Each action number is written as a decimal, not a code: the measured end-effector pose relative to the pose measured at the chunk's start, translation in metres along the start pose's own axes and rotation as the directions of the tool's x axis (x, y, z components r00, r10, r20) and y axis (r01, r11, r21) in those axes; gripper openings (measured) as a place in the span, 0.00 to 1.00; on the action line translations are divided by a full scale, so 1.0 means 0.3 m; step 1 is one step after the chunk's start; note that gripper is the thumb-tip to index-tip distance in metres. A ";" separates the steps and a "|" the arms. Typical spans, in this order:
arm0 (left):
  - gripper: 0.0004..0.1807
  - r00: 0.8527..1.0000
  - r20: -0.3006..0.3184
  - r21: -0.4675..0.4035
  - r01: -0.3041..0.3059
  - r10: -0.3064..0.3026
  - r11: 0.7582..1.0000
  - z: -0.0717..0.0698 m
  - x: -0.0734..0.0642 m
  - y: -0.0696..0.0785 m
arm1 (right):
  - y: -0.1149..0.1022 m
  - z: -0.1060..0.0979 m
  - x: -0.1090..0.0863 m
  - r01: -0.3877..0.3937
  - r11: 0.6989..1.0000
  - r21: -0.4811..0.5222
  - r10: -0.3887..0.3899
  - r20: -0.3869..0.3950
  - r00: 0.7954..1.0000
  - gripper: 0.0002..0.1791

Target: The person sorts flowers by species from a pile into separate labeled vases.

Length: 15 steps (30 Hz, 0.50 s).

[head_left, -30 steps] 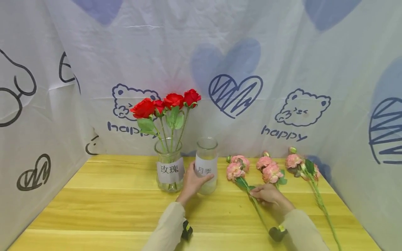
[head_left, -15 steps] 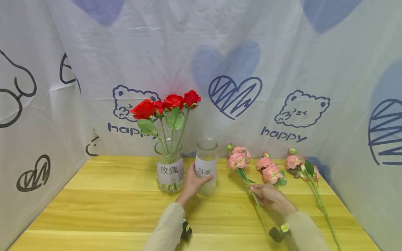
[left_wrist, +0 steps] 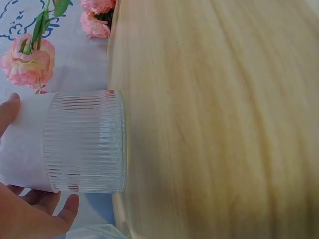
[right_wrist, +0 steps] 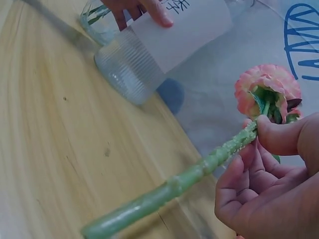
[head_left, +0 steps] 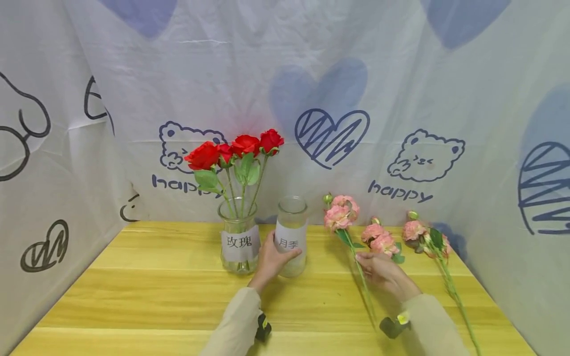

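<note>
My left hand [head_left: 272, 259] grips a clear glass vase [head_left: 292, 210] with a white paper label, thumb across its front. In the left wrist view the vase's ribbed base [left_wrist: 87, 142] shows near the table, fingers below it. My right hand [head_left: 386, 277] pinches the green stem of a pink flower [head_left: 340, 216] between thumb and fingers. Its ruffled blooms and a small bud point up and away, right of the vase. The right wrist view shows the bare stem [right_wrist: 184, 181] slanting down toward the camera, its cut end free.
A second labelled glass vase [head_left: 240, 264] holding several red roses [head_left: 246, 144] stands just left of my left hand. Two more pink flowers lie at the right, one behind my right hand [head_left: 378, 238], another [head_left: 451, 284] near the table's right edge. A printed cloth [head_left: 329, 29] hangs behind.
My right hand has lifted the pink flower, its blooms rising up from the table and its stem turning more upright. The left hand stays on the vase.
</note>
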<state>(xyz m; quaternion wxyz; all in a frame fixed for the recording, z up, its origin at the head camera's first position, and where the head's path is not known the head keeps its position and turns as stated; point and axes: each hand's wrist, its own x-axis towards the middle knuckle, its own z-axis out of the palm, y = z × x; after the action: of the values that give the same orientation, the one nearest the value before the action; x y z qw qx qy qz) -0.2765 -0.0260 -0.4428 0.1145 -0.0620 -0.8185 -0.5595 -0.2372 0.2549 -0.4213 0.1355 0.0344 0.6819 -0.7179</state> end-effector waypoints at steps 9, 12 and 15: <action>0.45 1.000 0.007 -0.007 0.003 -0.003 1.000 0.000 -0.004 0.002 | -0.018 0.009 -0.002 0.075 0.997 0.010 -0.075 0.041 0.996 0.10; 0.45 1.000 0.008 -0.010 -0.004 0.004 1.000 -0.001 -0.004 0.003 | -0.031 0.013 0.001 0.104 0.993 0.057 -0.107 0.049 0.993 0.09; 0.45 1.000 0.010 -0.014 -0.006 0.006 1.000 -0.002 -0.002 0.002 | -0.048 0.022 0.005 0.123 0.987 0.106 -0.128 0.048 0.991 0.08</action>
<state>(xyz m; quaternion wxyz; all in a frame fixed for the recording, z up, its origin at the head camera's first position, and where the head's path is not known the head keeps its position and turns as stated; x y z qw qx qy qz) -0.2757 -0.0263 -0.4424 0.1115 -0.0683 -0.8150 -0.5645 -0.2411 0.2486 -0.4071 0.1065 -0.0213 0.6411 -0.7597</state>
